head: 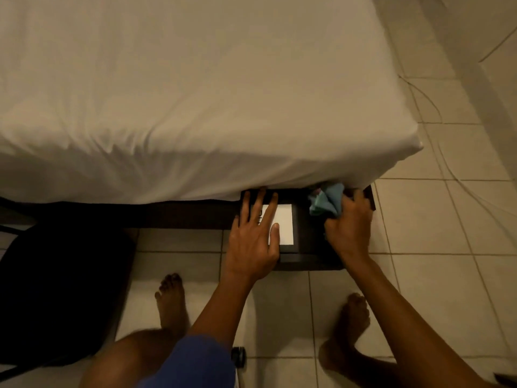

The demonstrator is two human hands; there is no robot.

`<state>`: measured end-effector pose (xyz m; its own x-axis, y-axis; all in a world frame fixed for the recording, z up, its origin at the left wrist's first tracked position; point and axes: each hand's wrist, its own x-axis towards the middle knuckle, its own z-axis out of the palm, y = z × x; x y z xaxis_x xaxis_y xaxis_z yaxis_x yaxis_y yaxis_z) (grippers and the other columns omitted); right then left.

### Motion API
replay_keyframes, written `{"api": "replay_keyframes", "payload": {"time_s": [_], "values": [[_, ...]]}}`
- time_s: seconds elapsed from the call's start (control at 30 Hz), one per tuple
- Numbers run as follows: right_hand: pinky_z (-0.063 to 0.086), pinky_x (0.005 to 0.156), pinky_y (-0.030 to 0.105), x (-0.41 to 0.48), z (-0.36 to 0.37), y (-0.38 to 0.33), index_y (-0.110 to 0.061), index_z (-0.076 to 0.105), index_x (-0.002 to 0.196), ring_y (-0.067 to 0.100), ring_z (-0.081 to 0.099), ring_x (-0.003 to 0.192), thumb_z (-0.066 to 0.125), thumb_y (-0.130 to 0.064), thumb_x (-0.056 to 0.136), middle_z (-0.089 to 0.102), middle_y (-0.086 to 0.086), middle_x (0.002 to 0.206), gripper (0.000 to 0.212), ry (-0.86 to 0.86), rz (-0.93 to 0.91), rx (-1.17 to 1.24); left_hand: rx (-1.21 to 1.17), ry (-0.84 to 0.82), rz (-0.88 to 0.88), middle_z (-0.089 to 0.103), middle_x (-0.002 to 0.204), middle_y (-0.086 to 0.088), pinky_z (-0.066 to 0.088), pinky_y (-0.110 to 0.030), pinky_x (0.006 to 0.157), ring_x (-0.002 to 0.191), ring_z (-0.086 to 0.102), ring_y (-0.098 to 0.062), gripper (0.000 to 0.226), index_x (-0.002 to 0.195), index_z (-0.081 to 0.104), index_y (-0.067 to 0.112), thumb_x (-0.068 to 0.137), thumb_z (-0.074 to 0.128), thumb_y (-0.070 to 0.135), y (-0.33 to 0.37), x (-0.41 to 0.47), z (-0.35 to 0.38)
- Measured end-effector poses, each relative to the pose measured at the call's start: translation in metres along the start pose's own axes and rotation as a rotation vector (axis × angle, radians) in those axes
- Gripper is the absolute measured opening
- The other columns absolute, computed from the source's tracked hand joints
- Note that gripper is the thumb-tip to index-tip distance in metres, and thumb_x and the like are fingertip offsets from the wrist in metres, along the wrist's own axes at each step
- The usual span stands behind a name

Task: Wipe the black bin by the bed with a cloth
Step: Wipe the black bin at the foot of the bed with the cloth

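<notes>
Black bin (305, 242) on floor, tucked under the bed (195, 93) edge. Left hand (253, 239) flat, fingers spread, bracing lid; right hand (349, 222) fisted round cloth (327, 201). Risk — hard strokes shove bin further under (label may snag).

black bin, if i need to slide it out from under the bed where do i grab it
Grip the black bin by its near edge and side walls, coming from the floor side. Its far edge sits tucked under the overhanging bed sheet, so only the near edge and sides are exposed.
</notes>
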<state>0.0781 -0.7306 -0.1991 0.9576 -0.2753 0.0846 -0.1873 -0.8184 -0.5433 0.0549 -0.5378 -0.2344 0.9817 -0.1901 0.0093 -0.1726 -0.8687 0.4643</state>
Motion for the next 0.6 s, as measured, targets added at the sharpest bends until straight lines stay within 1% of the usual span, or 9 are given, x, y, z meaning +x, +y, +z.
{"api": "replay_keyframes", "payload": {"time_s": [0.1, 0.17, 0.23, 0.3, 0.37, 0.4, 0.47, 0.53, 0.6], "values": [[0.045, 0.083, 0.036, -0.042, -0.003, 0.001, -0.010, 0.059, 0.111, 0.025, 0.046, 0.102, 0.074, -0.010, 0.071, 0.049, 0.013, 0.119, 0.043, -0.175, -0.206, -0.013, 0.001, -0.019, 0.000, 0.000, 0.170, 0.007, 0.039, -0.053, 0.113, 0.157, -0.008, -0.021, 0.064, 0.160, 0.012, 0.033, 0.099, 0.026, 0.044, -0.001, -0.001, 0.000], [0.045, 0.079, 0.033, -0.067, -0.021, 0.020, -0.014, 0.060, 0.108, 0.021, 0.047, 0.098, 0.073, -0.016, 0.073, 0.051, 0.010, 0.114, 0.037, -0.258, -0.299, 0.004, -0.004, -0.023, 0.000, -0.001, 0.170, 0.007, 0.038, -0.053, 0.114, 0.157, -0.009, -0.020, 0.064, 0.160, 0.010, 0.034, 0.098, 0.026, 0.044, 0.000, -0.001, 0.000], [0.047, 0.075, 0.032, -0.054, -0.027, 0.034, -0.011, 0.060, 0.104, 0.023, 0.050, 0.096, 0.072, -0.005, 0.070, 0.051, 0.008, 0.109, 0.036, -0.201, -0.236, 0.030, -0.027, -0.016, -0.006, 0.000, 0.170, 0.007, 0.036, -0.053, 0.115, 0.157, -0.008, -0.020, 0.064, 0.160, 0.010, 0.035, 0.098, 0.026, 0.045, 0.001, -0.002, -0.001], [0.050, 0.076, 0.038, -0.024, -0.016, 0.032, -0.005, 0.060, 0.101, 0.029, 0.051, 0.096, 0.067, 0.006, 0.065, 0.050, 0.011, 0.110, 0.038, -0.073, -0.086, 0.037, -0.029, -0.009, 0.002, 0.002, 0.170, 0.007, 0.037, -0.053, 0.115, 0.157, -0.007, -0.020, 0.064, 0.160, 0.012, 0.035, 0.098, 0.026, 0.045, 0.001, 0.000, 0.000], [0.047, 0.082, 0.035, -0.013, -0.004, 0.010, -0.005, 0.060, 0.105, 0.030, 0.048, 0.102, 0.067, 0.007, 0.064, 0.049, 0.013, 0.119, 0.043, -0.005, 0.012, -0.002, -0.027, 0.002, -0.005, 0.003, 0.170, 0.006, 0.038, -0.053, 0.114, 0.157, -0.005, -0.021, 0.064, 0.160, 0.013, 0.034, 0.098, 0.026, 0.045, 0.000, 0.001, 0.001], [0.044, 0.084, 0.032, -0.022, 0.000, 0.002, -0.006, 0.059, 0.109, 0.028, 0.047, 0.105, 0.069, 0.005, 0.066, 0.048, 0.013, 0.122, 0.046, -0.015, 0.019, -0.006, -0.029, -0.004, -0.009, 0.002, 0.170, 0.006, 0.038, -0.053, 0.114, 0.157, -0.005, -0.021, 0.064, 0.160, 0.013, 0.034, 0.098, 0.026, 0.044, 0.000, -0.001, 0.001], [0.042, 0.085, 0.031, -0.056, 0.000, 0.003, -0.011, 0.057, 0.114, 0.023, 0.046, 0.105, 0.074, -0.005, 0.069, 0.048, 0.011, 0.123, 0.048, -0.109, -0.090, 0.031, -0.042, -0.025, -0.003, -0.001, 0.170, 0.007, 0.036, -0.054, 0.115, 0.157, -0.008, -0.020, 0.065, 0.160, 0.010, 0.035, 0.098, 0.025, 0.045, 0.000, -0.002, 0.001], [0.044, 0.083, 0.033, -0.092, -0.016, 0.019, -0.016, 0.058, 0.112, 0.020, 0.046, 0.104, 0.078, -0.016, 0.069, 0.050, 0.009, 0.120, 0.047, -0.218, -0.218, 0.023, -0.043, -0.023, 0.007, -0.003, 0.170, 0.008, 0.034, -0.055, 0.116, 0.157, -0.009, -0.019, 0.065, 0.160, 0.009, 0.035, 0.098, 0.025, 0.045, 0.000, -0.001, 0.001], [0.049, 0.084, 0.039, -0.089, -0.030, 0.041, -0.016, 0.057, 0.112, 0.023, 0.048, 0.107, 0.079, -0.013, 0.068, 0.050, 0.010, 0.119, 0.049, -0.216, -0.222, -0.004, -0.043, -0.012, 0.007, 0.000, 0.170, 0.009, 0.035, -0.054, 0.116, 0.157, -0.007, -0.020, 0.064, 0.159, 0.012, 0.035, 0.098, 0.027, 0.044, 0.001, -0.001, 0.001]]}}
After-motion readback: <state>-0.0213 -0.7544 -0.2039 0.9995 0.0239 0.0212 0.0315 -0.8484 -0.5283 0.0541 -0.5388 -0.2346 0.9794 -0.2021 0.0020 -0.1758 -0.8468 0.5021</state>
